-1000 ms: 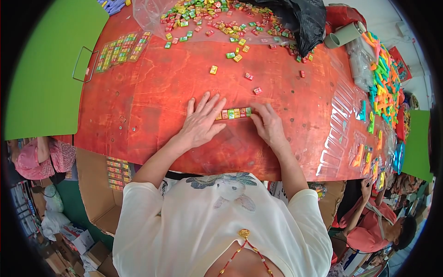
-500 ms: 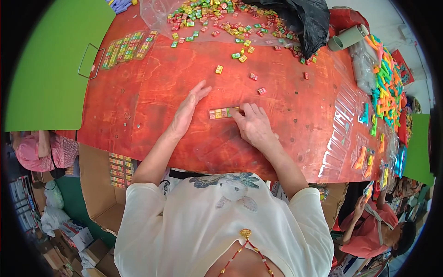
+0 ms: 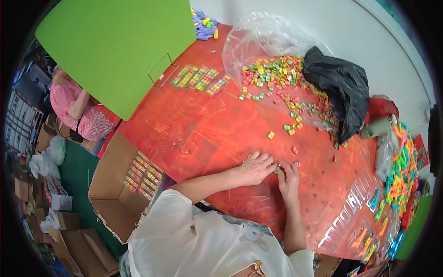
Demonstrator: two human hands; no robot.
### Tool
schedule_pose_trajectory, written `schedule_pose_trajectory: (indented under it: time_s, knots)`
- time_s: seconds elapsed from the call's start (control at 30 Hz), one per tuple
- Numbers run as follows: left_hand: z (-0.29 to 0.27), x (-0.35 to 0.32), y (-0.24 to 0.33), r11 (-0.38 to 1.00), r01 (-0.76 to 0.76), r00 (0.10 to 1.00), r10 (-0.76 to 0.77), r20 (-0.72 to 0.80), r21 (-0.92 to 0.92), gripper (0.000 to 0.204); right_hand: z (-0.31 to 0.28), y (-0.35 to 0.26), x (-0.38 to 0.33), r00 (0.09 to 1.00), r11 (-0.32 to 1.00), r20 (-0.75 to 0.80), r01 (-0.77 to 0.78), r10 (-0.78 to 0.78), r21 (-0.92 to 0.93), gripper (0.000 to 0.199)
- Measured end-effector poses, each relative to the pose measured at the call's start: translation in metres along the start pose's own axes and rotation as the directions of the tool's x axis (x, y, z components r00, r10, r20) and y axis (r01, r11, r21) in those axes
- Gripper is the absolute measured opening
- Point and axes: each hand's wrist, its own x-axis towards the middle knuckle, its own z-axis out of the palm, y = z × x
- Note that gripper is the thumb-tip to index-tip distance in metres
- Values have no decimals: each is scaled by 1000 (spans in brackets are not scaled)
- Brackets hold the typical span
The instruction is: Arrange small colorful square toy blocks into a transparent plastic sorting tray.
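My left hand (image 3: 256,170) lies over the table in front of me, fingers stretched toward the right and slightly spread. It covers most of the clear strip tray of small coloured blocks. A bit of a green block (image 3: 277,171) shows between the two hands. My right hand (image 3: 289,180) is close beside the left fingertips, its fingers bent but apart, reaching down to the table. Near its fingertips lies a red block (image 3: 297,163); another red block (image 3: 295,150) and a yellow block (image 3: 271,135) lie farther off.
A heap of small coloured blocks (image 3: 272,71) spreads by a black plastic bag (image 3: 339,87). Filled trays (image 3: 196,78) lie near a green board (image 3: 120,51). A cardboard box (image 3: 115,194) holds more filled trays. Clear plastic trays (image 3: 348,207) and coloured toy parts (image 3: 401,168) are at right.
The view has swung, so the table appears shifted and tilted. My left hand has come across onto the strip tray, and my right hand now sits at its right end.
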Motion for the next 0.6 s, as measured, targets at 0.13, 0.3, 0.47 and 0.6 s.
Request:
schedule_pose_trajectory:
  time_s: [0.13, 0.3, 0.47, 0.6]
  knots:
    - [-6, 0, -29, 987, 151, 988, -149, -35, 64, 42, 0, 14, 4, 999, 991, -4, -52, 53, 120, 28]
    - [-11, -5, -91, 943, 327, 925, -305, -225, 65, 42, -2, 29, 4, 998, 982, -53, -27, 38, 189, 27]
    - [-30, -1, -161, 857, 500, 835, -439, -332, 126, 39, -3, 24, 6, 995, 981, -44, -85, 94, 173, 25]
    - [-47, 11, -222, 809, 555, 781, -428, -454, 193, 33, -3, 19, 4, 997, 991, -71, -28, 37, 130, 23]
